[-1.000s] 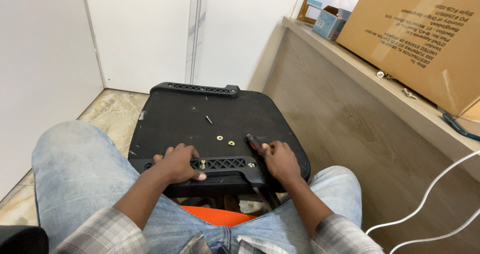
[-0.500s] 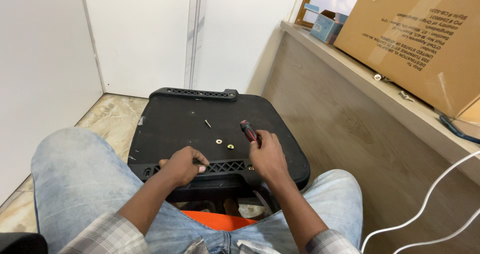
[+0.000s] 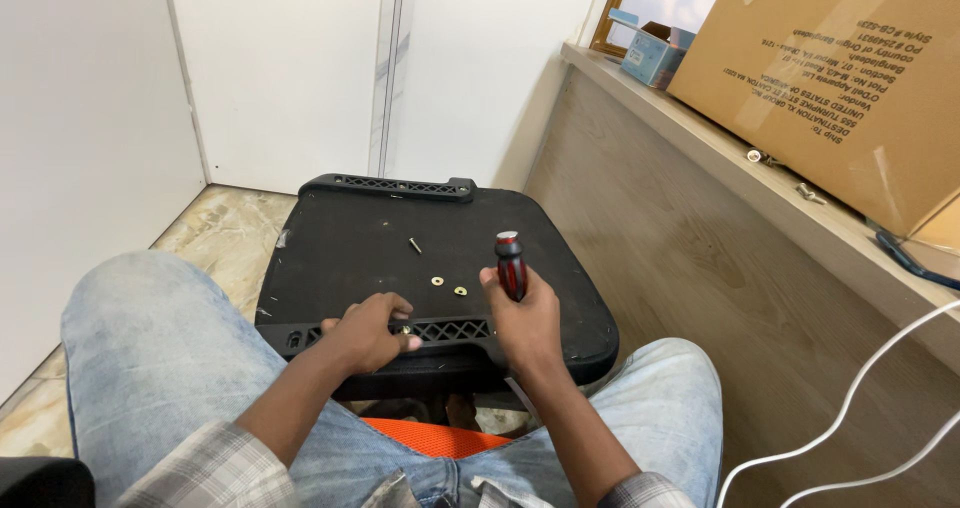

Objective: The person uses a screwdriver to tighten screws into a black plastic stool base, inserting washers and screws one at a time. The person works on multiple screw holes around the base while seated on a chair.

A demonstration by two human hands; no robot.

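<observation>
One black chair seat panel [image 3: 400, 258] lies flat across the person's knees, its underside up, with a slotted grille strip along the far edge and another along the near edge. On the panel lie three small loose fasteners: one dark screw [image 3: 414, 245] near the middle, one brass washer [image 3: 437, 281] below it, and one brass piece [image 3: 461, 291] just beside the washer. One screwdriver [image 3: 511, 265] with a red and black handle stands roughly upright, handle end up, in the right hand [image 3: 525, 318], whose fingers are wrapped tight around the lower handle; the shaft and tip are hidden behind the hand. The left hand [image 3: 365, 333] rests on the near grille strip, fingers curled down, its thumb and fingertip pinched on a small brass fastener [image 3: 405, 342] at the strip.

The floor [image 3: 215, 233] is beige marbled tile, and white walls and a white door close off the far side. A wood-grain counter [image 3: 690, 133] runs along the right. On it stand one large cardboard box [image 3: 850, 78] and one small blue box [image 3: 652, 60], whose contents cannot be seen; two small metal bits lie on the counter's edge just below the cardboard box. Two white cables [image 3: 850, 408] loop at lower right. Something orange [image 3: 430, 436] shows under the panel between the denim-clad legs.
</observation>
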